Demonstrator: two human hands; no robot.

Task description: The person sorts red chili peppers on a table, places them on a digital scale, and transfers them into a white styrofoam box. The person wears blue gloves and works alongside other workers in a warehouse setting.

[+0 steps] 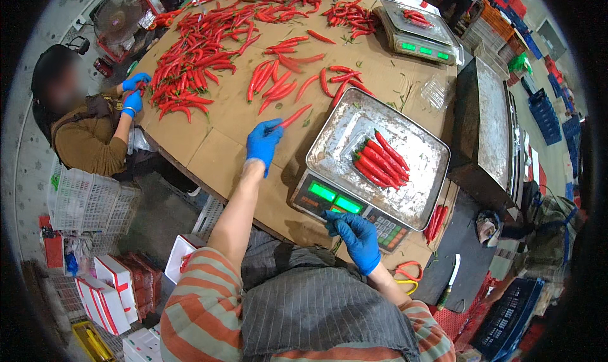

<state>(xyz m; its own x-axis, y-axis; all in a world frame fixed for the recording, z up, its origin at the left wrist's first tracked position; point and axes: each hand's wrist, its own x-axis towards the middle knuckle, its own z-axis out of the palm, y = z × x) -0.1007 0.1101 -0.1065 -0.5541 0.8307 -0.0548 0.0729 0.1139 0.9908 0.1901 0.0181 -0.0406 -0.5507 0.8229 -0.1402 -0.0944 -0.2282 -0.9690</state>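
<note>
My left hand (263, 145), in a blue glove, pinches the stem end of a red chili pepper (295, 116) above the cardboard. Loose red chilies (278, 86) lie just beyond it. To the right stands a digital scale, its worn metal pan (335, 137) bearing a small bunch of red chilies (383, 162) with stems gathered at one end. My right hand (358, 236), gloved in darker blue, hovers by the scale's keypad (387, 230) and lit green display (335, 197). Its fingers are drawn together; what they hold, if anything, is too small to make out.
A large chili heap (196, 51) covers the table's far left, where a co-worker (88, 121) handles chilies. Another scale (418, 32) stands far right. Scissors (410, 273) and a knife (451, 279) lie near right, beside a metal-topped box (487, 127). Crates (95, 200) stand left.
</note>
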